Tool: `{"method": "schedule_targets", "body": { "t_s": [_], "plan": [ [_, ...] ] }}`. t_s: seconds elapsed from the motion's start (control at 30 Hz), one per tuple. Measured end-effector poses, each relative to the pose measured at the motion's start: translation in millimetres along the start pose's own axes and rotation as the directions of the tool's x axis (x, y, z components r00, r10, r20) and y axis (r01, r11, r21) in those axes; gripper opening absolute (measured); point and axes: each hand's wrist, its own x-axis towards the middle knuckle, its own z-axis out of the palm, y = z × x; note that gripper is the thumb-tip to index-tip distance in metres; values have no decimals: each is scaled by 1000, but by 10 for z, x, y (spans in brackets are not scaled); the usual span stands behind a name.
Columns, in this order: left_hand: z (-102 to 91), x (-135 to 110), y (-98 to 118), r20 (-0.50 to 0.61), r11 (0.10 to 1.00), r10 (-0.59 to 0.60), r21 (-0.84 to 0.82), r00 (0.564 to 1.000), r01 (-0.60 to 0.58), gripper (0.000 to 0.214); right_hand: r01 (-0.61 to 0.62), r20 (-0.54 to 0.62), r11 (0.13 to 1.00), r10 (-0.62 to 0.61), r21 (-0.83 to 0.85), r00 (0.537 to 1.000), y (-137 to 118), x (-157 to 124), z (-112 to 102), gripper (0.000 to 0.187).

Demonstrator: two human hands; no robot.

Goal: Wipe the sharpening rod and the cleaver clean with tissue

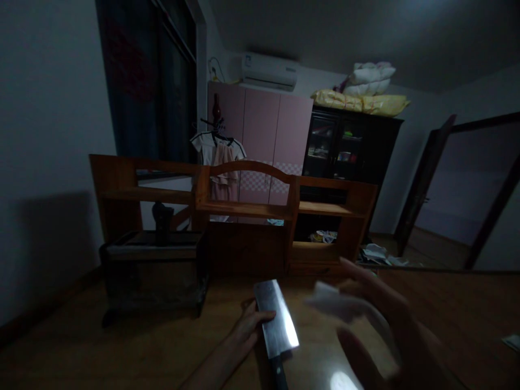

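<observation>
A cleaver (278, 320) with a broad shiny blade and a dark handle lies along my left hand (248, 326), which grips the blade from its left edge, thumb on the flat face. The handle points down toward the bottom of the view. To the right, my right hand (379, 319) is raised, blurred by motion, with a crumpled white tissue (339, 303) between its thumb and fingers. The tissue is apart from the blade.
A wooden shelf unit (247, 208) stands ahead on the wooden floor (227, 314). At left is a dark-framed glass tank (152, 276). Behind are a pink wardrobe (260, 122), a black cabinet (376, 141) and a door (426, 184) at right.
</observation>
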Motion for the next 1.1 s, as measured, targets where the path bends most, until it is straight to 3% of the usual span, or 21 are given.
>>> {"method": "schedule_targets", "body": {
  "t_s": [0.1,0.23,0.3,0.43,0.67,0.8,0.97,1.1],
  "plan": [
    [22,-23,30,-8,999,-8,52,1000,8,44,-65,38,994,61,90,997,566,108,456,50],
    [91,-89,60,84,995,22,100,996,-31,48,-243,152,947,214,210,965,1258,-121,1137,35],
    [114,-107,49,135,991,42,121,990,-58,50,-279,175,913,235,297,956,1409,-278,1406,35],
    [104,-92,-8,203,981,86,155,975,-119,53,-197,191,927,141,318,971,1404,-478,1745,43],
    [191,-181,54,346,932,91,300,934,-202,57,-257,342,876,115,407,933,1274,-622,1895,47],
    [227,-231,97,374,927,37,334,927,-171,74,-184,480,915,-12,359,877,1197,-641,1929,43],
    [170,-206,75,369,898,-1,410,929,-162,84,-71,543,934,-140,349,828,1032,-570,1857,44],
    [187,-207,108,387,875,-12,450,922,-177,79,-114,556,906,-148,409,818,972,-533,1766,48]
  ]
}}
